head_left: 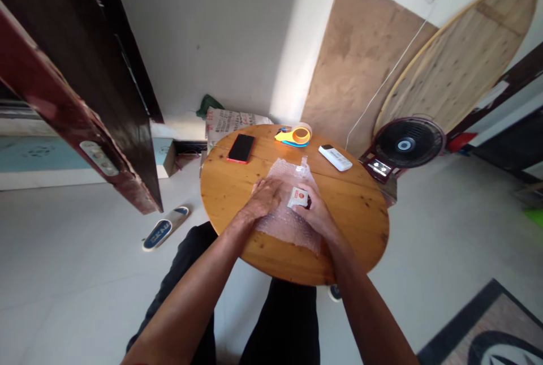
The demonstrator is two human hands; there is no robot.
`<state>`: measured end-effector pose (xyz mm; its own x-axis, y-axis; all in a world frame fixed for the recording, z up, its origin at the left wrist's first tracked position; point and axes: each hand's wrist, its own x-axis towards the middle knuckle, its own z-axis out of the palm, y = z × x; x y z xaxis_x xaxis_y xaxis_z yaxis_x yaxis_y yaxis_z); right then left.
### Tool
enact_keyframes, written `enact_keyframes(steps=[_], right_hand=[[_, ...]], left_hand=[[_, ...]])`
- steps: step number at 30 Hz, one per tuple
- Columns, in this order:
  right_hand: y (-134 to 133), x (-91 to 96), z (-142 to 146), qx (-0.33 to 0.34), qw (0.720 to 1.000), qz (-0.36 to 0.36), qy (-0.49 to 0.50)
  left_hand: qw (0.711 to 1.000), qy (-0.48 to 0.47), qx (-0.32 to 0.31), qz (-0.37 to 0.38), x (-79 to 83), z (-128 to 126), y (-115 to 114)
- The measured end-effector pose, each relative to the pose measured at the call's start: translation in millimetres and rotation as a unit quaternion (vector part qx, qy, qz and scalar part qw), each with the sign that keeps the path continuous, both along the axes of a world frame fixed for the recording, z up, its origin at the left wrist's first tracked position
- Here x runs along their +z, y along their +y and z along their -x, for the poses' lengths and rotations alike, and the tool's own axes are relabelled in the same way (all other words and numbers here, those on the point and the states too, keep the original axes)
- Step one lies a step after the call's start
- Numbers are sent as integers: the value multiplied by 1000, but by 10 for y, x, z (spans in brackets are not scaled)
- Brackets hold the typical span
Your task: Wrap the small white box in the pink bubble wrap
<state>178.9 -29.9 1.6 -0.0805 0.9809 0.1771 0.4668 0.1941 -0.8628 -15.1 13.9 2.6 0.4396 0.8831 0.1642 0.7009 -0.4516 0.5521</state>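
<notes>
A sheet of pinkish bubble wrap (pixel 288 229) lies spread on the round wooden table (pixel 360 206). My left hand (pixel 266 196) rests flat on its left part, fingers stretched out. In my right hand (pixel 314 209) is a small white box (pixel 298 197) with a red round mark, gripped between thumb and fingers over the bubble wrap's right half. At the far end of the wrap sits a small clear strip (pixel 303 162), which looks like tape. Part of the box is hidden by my right fingers.
A phone (pixel 241 148) with a red edge lies at the back left. Behind the wrap is a yellow and blue tape dispenser (pixel 294 136). A white remote control (pixel 335 157) lies at the back right. Beyond the table's right edge stands a black fan (pixel 405 144).
</notes>
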Motion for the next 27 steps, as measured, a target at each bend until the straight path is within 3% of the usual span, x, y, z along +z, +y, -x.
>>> enact_keyframes(steps=[9, 15, 27], right_hand=[[-18, 15, 23, 18, 998, 16, 50], [10, -89, 12, 44, 999, -9, 26], [-13, -34, 73, 25, 999, -12, 16]], left_hand=[[999, -34, 17, -30, -81, -17, 36], [999, -27, 11, -43, -93, -17, 40], [999, -13, 10, -44, -63, -16, 15]])
